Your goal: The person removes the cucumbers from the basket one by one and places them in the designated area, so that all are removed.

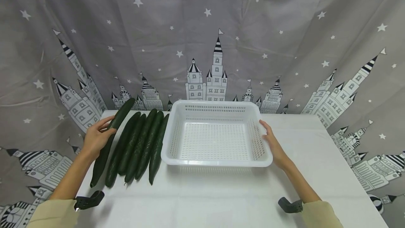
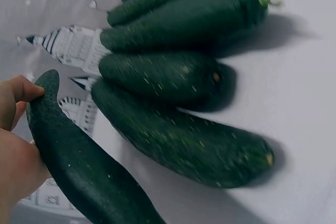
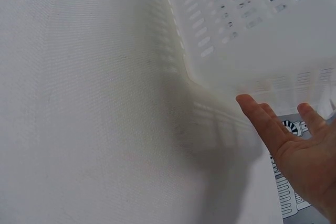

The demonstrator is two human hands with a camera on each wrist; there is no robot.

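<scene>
My left hand (image 1: 96,138) grips a long dark green cucumber (image 1: 102,157), with the thumb on one side and fingers on the other. In the left wrist view that cucumber (image 2: 89,166) is tilted, apart from the others. Several more cucumbers (image 1: 143,147) lie side by side just right of it on the white table. My right hand (image 1: 275,149) is at the right side of a white perforated plastic basket (image 1: 216,163). In the right wrist view the fingers (image 3: 262,121) are extended at the basket's outer wall (image 3: 262,45), and nothing is seen inside the basket.
The white-covered table (image 1: 202,200) runs in front of the basket and to its right. A grey curtain (image 1: 190,20) printed with castles and stars hangs behind the table and at its sides. The row of cucumbers reaches close to the basket's left side.
</scene>
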